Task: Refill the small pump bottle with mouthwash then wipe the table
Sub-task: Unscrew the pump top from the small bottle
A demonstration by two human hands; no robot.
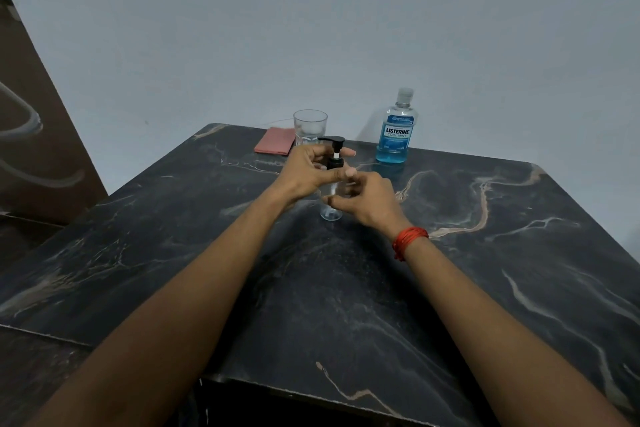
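A small clear pump bottle (331,210) with a black pump head stands upright in the middle of the dark marble table (485,253); it looks empty. My left hand (308,172) wraps around the black pump collar from the left. My right hand (367,199), with a red thread at the wrist, holds the clear body from the right. A mouthwash bottle (396,130) with blue liquid and its cap on stands at the back right. A folded pink cloth (274,146) lies at the back edge.
A clear drinking glass (309,126) stands just behind the pump bottle, beside the cloth. A pale wall rises right behind the table. The table's left edge drops to a dark floor, and a brown panel stands at far left.
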